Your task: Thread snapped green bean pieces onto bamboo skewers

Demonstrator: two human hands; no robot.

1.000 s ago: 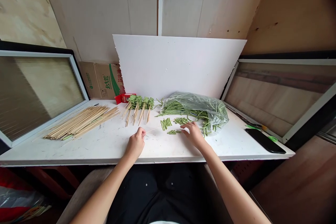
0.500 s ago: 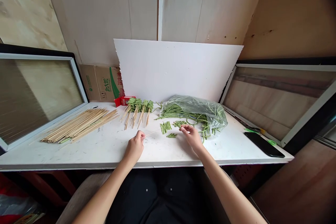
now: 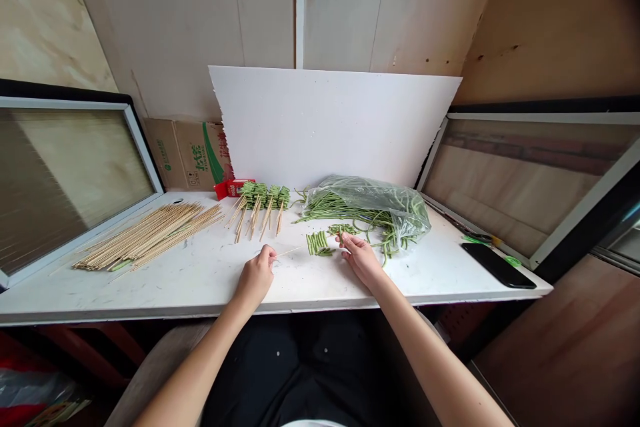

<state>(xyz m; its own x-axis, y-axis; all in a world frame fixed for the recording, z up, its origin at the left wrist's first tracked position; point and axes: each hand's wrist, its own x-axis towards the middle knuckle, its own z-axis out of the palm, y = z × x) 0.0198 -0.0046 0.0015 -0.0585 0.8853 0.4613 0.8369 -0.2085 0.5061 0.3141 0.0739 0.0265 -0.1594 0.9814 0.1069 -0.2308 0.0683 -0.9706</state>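
My left hand (image 3: 257,275) rests on the white table (image 3: 200,280) and pinches a thin bamboo skewer (image 3: 287,252) that points right. My right hand (image 3: 359,256) is closed on a short green bean piece (image 3: 341,238) just right of the skewer's tip. Between the hands lies a small row of cut bean pieces (image 3: 317,243). More cut pieces (image 3: 342,229) sit behind my right hand, in front of a clear plastic bag of long beans (image 3: 370,210).
A pile of bare skewers (image 3: 147,238) lies at the left. Finished bean skewers (image 3: 260,203) fan out at the back centre beside a red box (image 3: 231,187). A black phone (image 3: 497,265) lies at the right, a white board (image 3: 330,127) and a cardboard box (image 3: 187,153) stand behind.
My right hand has drawn back from the loose bean pieces and lifted slightly, closing on one piece near the skewer tip. My left hand has kept the skewer in place.
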